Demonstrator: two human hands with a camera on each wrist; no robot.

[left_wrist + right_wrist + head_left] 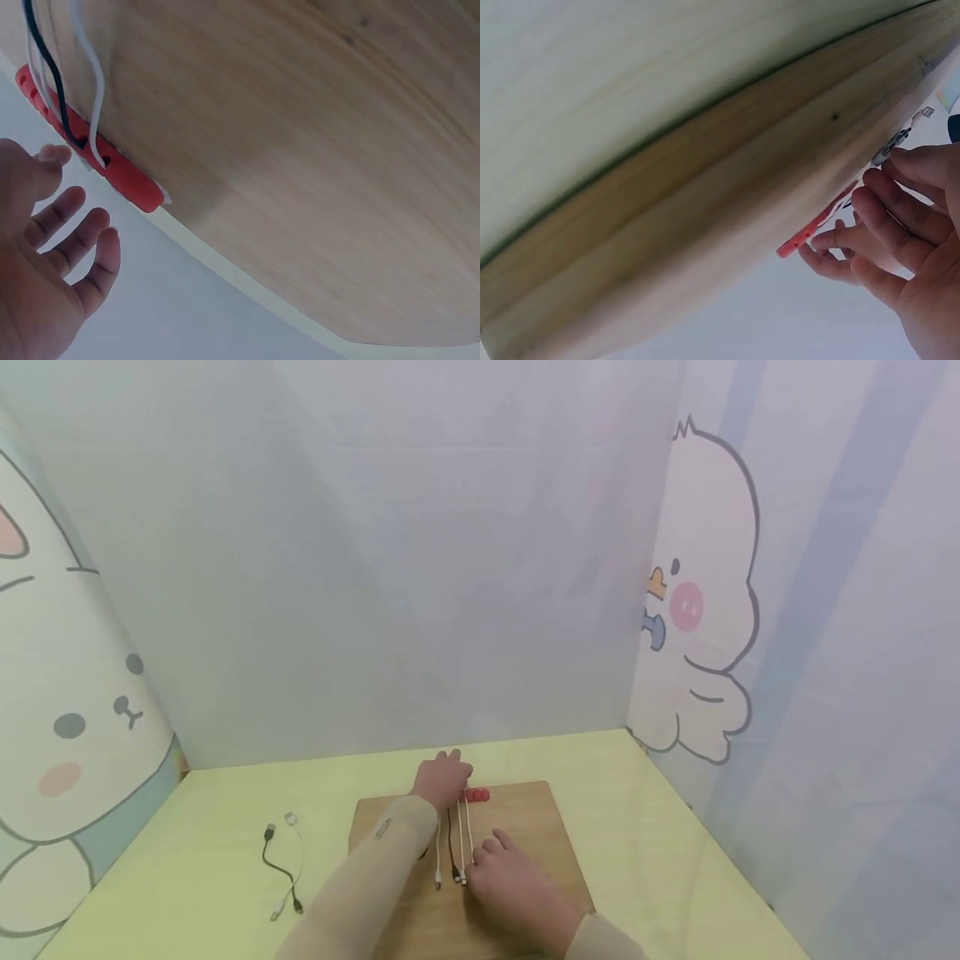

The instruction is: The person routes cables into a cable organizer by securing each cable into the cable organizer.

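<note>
So in the head view there's a wooden board [536,847] on a pale yellow bench [660,868], with a red cable holder [480,794] at the board's far edge. The left hand [442,779] is over at that far edge, right by the holder. A black cable [451,835] and some white cables [469,827] run from there toward the near side, and the right hand [510,881] is just right of their near plug ends. Off the board to the left, a loose black cable [268,833] and a loose white cable [291,818] lie close together. Behind it all is a grey curtain [390,568], with cartoon prints either side.

Left wrist view: the black cable and a white one sit in neighbouring slots of the holder. Left thumb tip's just beside it, the other fingers [81,241] are bent and spread; can't tell if thumb and index pinch anything.

Right wrist view: thumb's right at a grey plug [889,148], fingers bent with gaps between the lower ones. Touching or clamped on it? Can't tell.
</note>
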